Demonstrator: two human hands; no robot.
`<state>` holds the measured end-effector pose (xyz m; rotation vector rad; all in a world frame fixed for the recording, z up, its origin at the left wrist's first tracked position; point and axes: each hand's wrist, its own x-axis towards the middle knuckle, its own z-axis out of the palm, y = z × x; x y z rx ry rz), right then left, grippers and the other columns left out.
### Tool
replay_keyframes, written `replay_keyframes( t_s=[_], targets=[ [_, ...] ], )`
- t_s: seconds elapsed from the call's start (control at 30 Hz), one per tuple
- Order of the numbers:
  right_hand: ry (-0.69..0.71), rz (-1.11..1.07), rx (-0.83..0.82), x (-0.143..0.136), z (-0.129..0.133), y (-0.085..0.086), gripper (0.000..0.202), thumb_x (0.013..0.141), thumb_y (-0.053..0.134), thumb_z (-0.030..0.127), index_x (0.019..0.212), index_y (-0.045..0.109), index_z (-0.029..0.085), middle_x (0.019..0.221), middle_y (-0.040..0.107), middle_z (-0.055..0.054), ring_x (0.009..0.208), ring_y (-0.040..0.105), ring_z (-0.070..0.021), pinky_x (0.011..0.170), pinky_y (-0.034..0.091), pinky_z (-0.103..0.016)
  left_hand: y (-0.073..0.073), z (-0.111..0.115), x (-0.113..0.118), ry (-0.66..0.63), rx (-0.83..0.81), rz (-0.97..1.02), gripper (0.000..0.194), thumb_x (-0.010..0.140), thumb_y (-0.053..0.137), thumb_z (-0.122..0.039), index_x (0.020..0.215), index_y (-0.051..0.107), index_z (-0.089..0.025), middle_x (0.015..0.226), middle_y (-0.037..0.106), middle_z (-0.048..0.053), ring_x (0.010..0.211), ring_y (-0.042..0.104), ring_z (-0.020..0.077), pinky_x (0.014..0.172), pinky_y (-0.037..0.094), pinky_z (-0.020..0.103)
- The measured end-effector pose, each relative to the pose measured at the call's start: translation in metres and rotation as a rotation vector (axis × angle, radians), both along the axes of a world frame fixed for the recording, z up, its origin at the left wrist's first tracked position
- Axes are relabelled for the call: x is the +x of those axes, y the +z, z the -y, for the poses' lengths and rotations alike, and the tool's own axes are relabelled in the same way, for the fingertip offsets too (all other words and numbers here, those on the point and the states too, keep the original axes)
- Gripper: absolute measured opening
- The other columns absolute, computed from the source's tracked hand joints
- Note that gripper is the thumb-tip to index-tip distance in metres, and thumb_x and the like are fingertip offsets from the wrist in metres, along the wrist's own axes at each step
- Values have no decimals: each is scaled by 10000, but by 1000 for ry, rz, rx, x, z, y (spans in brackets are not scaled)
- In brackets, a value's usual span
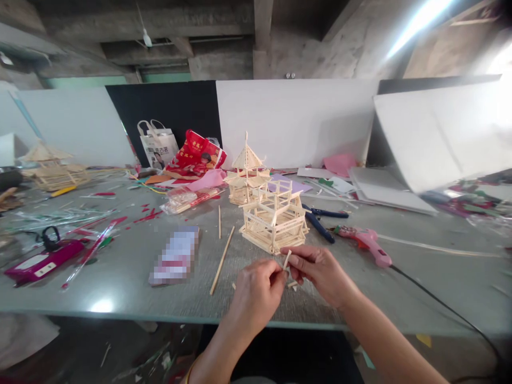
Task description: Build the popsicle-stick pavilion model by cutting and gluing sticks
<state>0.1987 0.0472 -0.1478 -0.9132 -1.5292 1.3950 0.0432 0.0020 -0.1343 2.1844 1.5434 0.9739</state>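
Observation:
My left hand (260, 288) and my right hand (316, 269) meet near the table's front edge, both closed on one short wooden stick (287, 260). The stick tilts upward between the fingertips. Just beyond them stands an open wooden-stick frame (274, 226) with several sides, railings and upright posts. A finished-looking pagoda model (246, 178) with a pointed roof rises behind it. Two longer wooden sticks, one near (222, 261) and one farther off (220, 222), lie left of the frame. Small stick offcuts (293, 285) lie under my hands.
Right of the frame are blue-handled pliers (320, 224) and a pink glue gun (370, 245) with a black cord. A blurred-out flat box (176, 256) lies left, near a magenta device (46, 261). Another pavilion model (52, 168) stands far left. Bags and paper line the back.

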Motion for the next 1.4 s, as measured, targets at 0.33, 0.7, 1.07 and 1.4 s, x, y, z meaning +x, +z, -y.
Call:
replay_keyframes(
  t_s=[0.33,0.7,1.07,1.4],
  targets=[
    [-303,238,271,-3,9,0,256,756,578,353,591,554,158,560,473,10,555,403,-80,517,315,-190,-4,-4,3,126,30,10,174,820,459,-238,694,570,-191,674,597,9,649,549,137,613,350,235],
    [-205,210,218,1,1,-1,354,794,489,412,935,612,111,713,615,-57,408,437,-66,356,348,-204,1,-8,-3,-126,-566,786,244,751,580,-356,723,617,-117,583,579,2,476,432,61,468,297,184],
    [-889,1005,458,111,-104,107,557,731,545,169,1270,416,114,1364,276,-214,1203,280,-407,926,189,-597,22,4,-20,-144,-516,741,180,770,535,-311,842,557,-148,646,634,15,493,496,79,501,354,203],
    [-252,1524,362,106,-172,78,296,856,502,341,1064,539,133,1076,544,-72,952,534,-167,828,454,-374,103,-37,-87,-120,-159,239,216,824,467,-329,693,558,-185,663,610,-5,574,507,96,573,395,214]
  ],
)
